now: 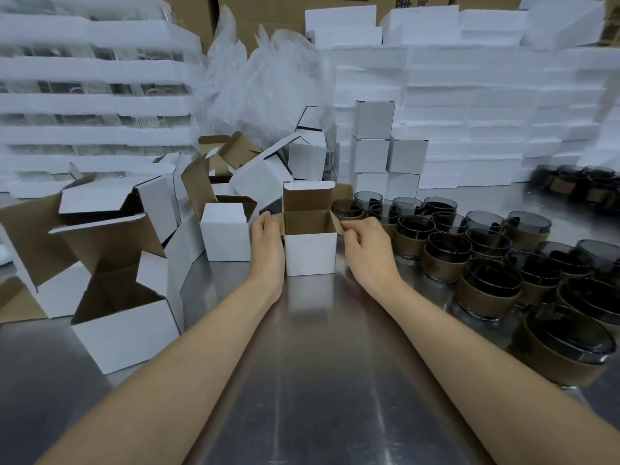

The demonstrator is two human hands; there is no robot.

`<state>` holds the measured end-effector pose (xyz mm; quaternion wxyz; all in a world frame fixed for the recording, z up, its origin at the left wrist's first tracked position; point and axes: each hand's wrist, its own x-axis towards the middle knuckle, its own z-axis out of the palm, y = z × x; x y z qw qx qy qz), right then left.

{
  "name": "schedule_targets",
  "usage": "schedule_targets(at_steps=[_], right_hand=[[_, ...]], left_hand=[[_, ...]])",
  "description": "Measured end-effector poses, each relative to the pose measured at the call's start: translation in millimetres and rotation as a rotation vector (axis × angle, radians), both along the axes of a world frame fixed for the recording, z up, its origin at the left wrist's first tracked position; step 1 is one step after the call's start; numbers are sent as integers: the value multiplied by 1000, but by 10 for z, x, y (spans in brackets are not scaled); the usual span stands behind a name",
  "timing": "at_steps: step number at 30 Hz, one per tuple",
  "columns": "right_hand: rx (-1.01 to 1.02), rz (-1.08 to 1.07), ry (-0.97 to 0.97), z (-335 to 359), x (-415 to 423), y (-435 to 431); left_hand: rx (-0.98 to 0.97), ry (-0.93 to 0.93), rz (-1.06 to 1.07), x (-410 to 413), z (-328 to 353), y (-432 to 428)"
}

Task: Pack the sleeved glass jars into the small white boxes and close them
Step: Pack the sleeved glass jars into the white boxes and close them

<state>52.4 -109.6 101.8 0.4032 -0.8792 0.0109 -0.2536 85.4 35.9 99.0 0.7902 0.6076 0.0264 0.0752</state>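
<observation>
holding an open white box (pixel 310 253) upright near the middle of the counter (pixel 318 380), the person was at the step of readying it for a jar. the left hand (pixel 268 250) lay flat against the box's left wall, fingers straight and pressing, gripping nothing. the right hand (pixel 365 246) had its fingers curled at the right flap (pixel 338 223), which thumb and fingertips seemed to pinch and hold outward. the lid (pixel 307 196) stood up at the back. what showed of the inside was bare brown card. the bottom was hidden, yet no jar rim rose in it, so the box was probably unfilled. the sleeved jars (pixel 446 255) stood crowded toward the counter's right edge, the nearest just beside the right hand. closed boxes (pixel 372 156) were stacked toward the back edge, and open boxes (pixel 224 236) were heaped toward the left edge. the next move probably called for the right hand to release the flap, take 1 jar by its sleeve, and lower it straight down between the 2 side flaps while the left hand steadied the box.
</observation>
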Motion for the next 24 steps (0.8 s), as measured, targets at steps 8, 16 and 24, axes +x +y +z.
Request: schedule_targets(at_steps=[8,16,24], right_hand=[[-707,-430,190,11,-44,-134],[-620,-274,-32,11,-85,57],[-125,-294,-11,-65,-6,-32]], left_hand=[[303,-342,126,-109,-22,-5],[503,-504,206,-174,-21,-55],[821,-840,475,-198,15,-12]])
